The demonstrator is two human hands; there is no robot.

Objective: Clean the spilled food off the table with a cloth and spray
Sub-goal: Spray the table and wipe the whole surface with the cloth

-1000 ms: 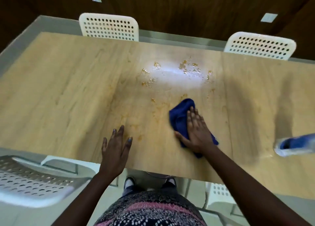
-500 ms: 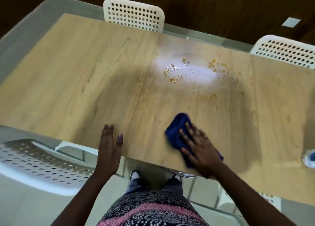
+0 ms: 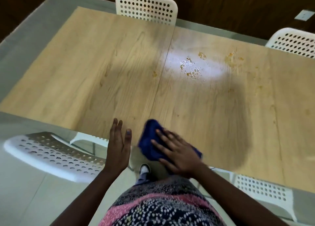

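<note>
— Blue cloth (image 3: 150, 144) at the near edge of the wooden table (image 3: 85, 75), partly hanging past it; far side buried under the right hand (image 3: 177, 150).
— Grasping it?
— Pressing, more like: fingers spread flat on top, blurred, thumb side hard to read.
— And the left hand (image 3: 117, 145)?
— Released, fingers straight and together, held at the table edge just beside the cloth; touching the wood or not, cannot tell.
— Spilled food (image 3: 192, 68)?
— Orange crumbs well beyond the cloth, half washed out by a bright glare patch; more specks to the right.
— Spray?
— Nowhere in view.
— Chairs?
— White perforated ones (image 3: 146, 5) around, right ones cut off by the frame.
</note>
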